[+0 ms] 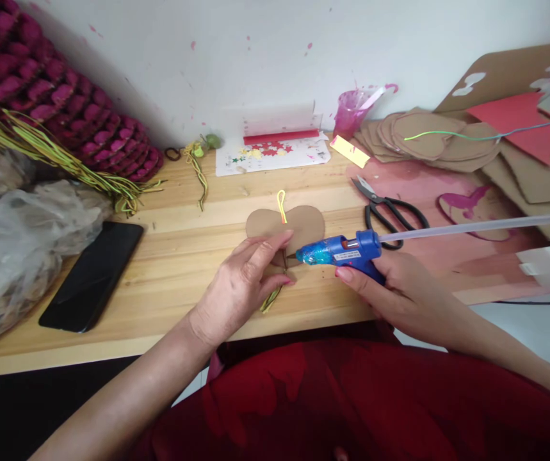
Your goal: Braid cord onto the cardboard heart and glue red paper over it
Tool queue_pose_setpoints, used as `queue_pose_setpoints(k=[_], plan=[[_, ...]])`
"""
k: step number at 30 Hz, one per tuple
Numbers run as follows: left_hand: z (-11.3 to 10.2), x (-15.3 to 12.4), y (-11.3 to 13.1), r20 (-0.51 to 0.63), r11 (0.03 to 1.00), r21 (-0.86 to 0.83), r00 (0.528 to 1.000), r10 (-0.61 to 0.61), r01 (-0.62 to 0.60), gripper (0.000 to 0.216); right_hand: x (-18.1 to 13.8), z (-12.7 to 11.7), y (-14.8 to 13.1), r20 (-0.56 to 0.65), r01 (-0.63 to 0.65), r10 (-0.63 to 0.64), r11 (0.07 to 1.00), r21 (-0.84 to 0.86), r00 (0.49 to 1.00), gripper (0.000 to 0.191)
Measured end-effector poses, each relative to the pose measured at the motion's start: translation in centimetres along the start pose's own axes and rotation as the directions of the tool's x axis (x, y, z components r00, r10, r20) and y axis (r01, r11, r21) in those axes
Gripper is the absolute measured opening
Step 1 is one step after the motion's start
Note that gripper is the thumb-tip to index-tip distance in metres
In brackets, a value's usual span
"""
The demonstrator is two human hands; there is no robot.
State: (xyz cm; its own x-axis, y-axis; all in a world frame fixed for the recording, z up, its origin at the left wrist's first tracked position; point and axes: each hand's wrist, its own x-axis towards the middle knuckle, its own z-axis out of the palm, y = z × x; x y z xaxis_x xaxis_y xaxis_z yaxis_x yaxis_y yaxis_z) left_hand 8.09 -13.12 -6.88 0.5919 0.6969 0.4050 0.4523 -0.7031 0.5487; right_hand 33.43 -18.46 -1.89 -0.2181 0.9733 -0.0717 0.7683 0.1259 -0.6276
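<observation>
The left hand [236, 275] hides part of the cardboard piece [309, 221]; the right edge cuts off the glue stick [471, 227].

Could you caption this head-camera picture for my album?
The right hand holds a blue plastic glue gun, its nozzle near the left hand, above a brown heart-shaped cardboard piece.

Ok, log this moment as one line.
left hand: over two-lobed cardboard | right hand: holding blue glue gun, aimed leftward | yellow cord loop: across cardboard's notch

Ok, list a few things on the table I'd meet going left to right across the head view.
Black phone, loose cords, central cardboard cutout, black-handled scissors, pink-painted cardboard piece.
</observation>
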Motion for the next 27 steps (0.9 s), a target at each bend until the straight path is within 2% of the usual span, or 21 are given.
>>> queue_pose_setpoints(k=[8,14,27], plan=[[0.20,-0.09,-0.40,-0.011,1.000,-0.011,1.000,0.008,-0.008,0.075,-0.30,-0.36,-0.20,0.017,-0.040,0.039,0.998,0.043,0.999,0.044],[0.22,-0.13,-0.42,-0.004,1.000,-0.023,1.000,0.000,0.000,0.074,-0.32,-0.32,-0.41,0.072,-0.092,0.084,0.989,0.116,0.994,0.046],[0.25,-0.05,-0.56,0.004,1.000,-0.024,1.000,0.015,-0.014,0.075,0.18,0.22,-0.08,0.096,-0.201,0.188,0.966,0.162,0.978,0.045]])
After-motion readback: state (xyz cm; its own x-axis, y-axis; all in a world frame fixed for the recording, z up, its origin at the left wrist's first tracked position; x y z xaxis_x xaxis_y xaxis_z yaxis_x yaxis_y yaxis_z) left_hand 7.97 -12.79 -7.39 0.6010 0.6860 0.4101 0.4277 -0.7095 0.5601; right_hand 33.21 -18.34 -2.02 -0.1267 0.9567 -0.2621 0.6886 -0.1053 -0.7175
